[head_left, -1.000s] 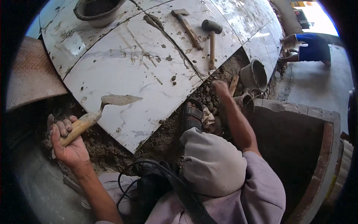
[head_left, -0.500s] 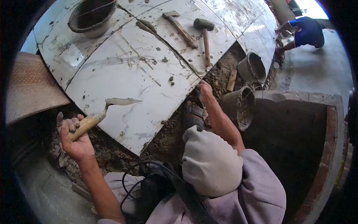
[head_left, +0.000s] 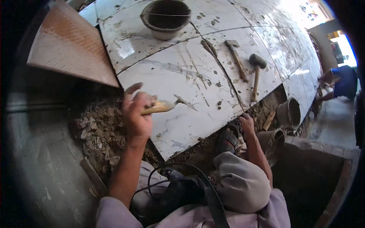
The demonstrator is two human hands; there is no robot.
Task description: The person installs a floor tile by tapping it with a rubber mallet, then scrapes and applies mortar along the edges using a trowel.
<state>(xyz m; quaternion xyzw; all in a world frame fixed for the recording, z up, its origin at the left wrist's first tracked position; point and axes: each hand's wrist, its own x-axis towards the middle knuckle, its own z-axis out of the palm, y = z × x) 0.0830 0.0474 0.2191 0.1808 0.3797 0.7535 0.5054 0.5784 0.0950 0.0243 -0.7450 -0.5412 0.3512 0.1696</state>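
Note:
My left hand (head_left: pixel 137 110) is closed round the wooden handle of a trowel (head_left: pixel 159 107), raised above a large white marbled floor tile (head_left: pixel 167 131). The trowel's mortar-smeared metal blade points right, tilted nearly edge-on. My right hand (head_left: pixel 247 123) is at the tile's right corner, beside the joint with the neighbouring tile. Its fingers are curled at the edge and partly hidden. Farther off on the tiles lie a hatchet-like hammer (head_left: pixel 237 62) with a wooden handle and a black-headed mallet (head_left: pixel 257 68). Mortar crumbs dot the tile.
A mortar-caked bucket (head_left: pixel 166 22) stands on the far tiles. Two more buckets, one upright (head_left: pixel 289 113) and one nearer (head_left: pixel 270 142), sit by a wood piece (head_left: pixel 269 121) on the soil. A brown board (head_left: pixel 72 49) leans at left. Another person (head_left: pixel 342 81) crouches at far right.
The view has swung left, shifting the scene rightward. My left hand has brought the trowel farther over the tile, and its blade has tilted. My right hand stays at the tile corner.

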